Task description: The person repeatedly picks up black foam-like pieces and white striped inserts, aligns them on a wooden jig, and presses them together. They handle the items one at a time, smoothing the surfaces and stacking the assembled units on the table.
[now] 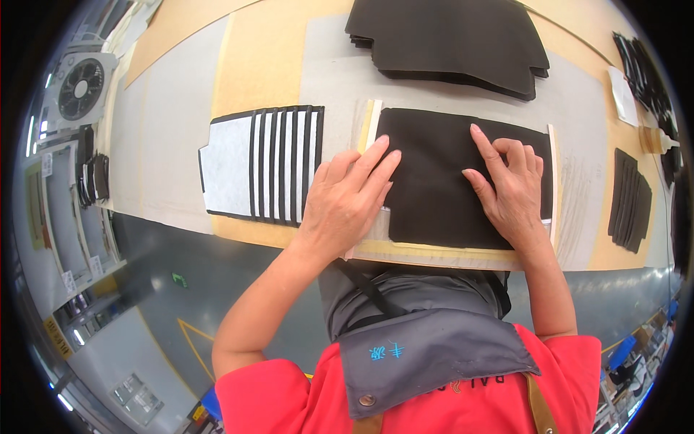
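Note:
A flat black panel [441, 181], cut from leather-like sheet, lies in front of me on the worktable, between two pale upright strips. My left hand [343, 199] rests at its left edge, fingers stretched out and the fingertips on the black sheet. On the panel's right part lies my right hand [510, 181], index finger and thumb spread apart, the other fingers slightly bent. Neither hand grips anything. To the left, next to my left hand, sits a white-backed piece [235, 163] with black edges and several black ribs across it.
A stack of black cut panels [448, 47] lies beyond the work. Smaller black pieces [629, 202] are at the right, near a bottle with a nozzle [656, 141] and a white paper [622, 96]. More black pieces [94, 177] and a fan [81, 88] stand at the left.

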Demonstrator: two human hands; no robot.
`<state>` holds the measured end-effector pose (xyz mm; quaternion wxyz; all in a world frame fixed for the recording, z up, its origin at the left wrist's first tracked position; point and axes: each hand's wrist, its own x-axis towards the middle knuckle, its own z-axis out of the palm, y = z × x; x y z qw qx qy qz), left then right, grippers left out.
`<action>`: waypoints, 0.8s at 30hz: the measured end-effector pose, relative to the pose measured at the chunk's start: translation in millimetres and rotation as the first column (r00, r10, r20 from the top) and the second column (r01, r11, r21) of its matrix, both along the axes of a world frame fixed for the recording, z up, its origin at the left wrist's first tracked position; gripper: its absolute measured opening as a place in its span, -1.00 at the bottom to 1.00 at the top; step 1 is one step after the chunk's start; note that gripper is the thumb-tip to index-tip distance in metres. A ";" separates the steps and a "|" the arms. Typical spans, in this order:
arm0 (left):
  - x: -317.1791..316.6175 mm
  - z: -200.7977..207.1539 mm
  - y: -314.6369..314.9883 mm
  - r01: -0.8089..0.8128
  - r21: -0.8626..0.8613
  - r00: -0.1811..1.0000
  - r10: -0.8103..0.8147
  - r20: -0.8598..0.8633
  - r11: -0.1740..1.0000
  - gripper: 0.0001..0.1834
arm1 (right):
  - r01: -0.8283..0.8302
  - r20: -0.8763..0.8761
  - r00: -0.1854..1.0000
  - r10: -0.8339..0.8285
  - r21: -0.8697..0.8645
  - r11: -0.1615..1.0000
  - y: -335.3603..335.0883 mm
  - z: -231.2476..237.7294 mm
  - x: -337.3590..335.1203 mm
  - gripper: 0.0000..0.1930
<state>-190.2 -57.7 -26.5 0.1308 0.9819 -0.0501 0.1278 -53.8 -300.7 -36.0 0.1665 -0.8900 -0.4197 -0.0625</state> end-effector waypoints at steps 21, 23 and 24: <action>45.6 -17.8 -43.9 0.102 -0.198 0.995 -0.100 0.019 0.975 -0.53 | 0.003 0.021 1.000 -0.005 0.078 0.997 -1.4 -2.3 0.4 -0.44; 45.3 -19.2 -45.4 0.104 -0.180 0.995 -0.103 0.014 0.978 -0.51 | 0.006 -0.038 0.999 -0.001 0.120 0.993 -3.2 -5.8 1.8 -0.48; 45.2 -18.6 -45.5 0.103 -0.177 0.995 -0.103 0.012 0.979 -0.51 | 0.007 -0.065 0.998 0.002 0.146 0.989 -4.3 -6.7 3.3 -0.50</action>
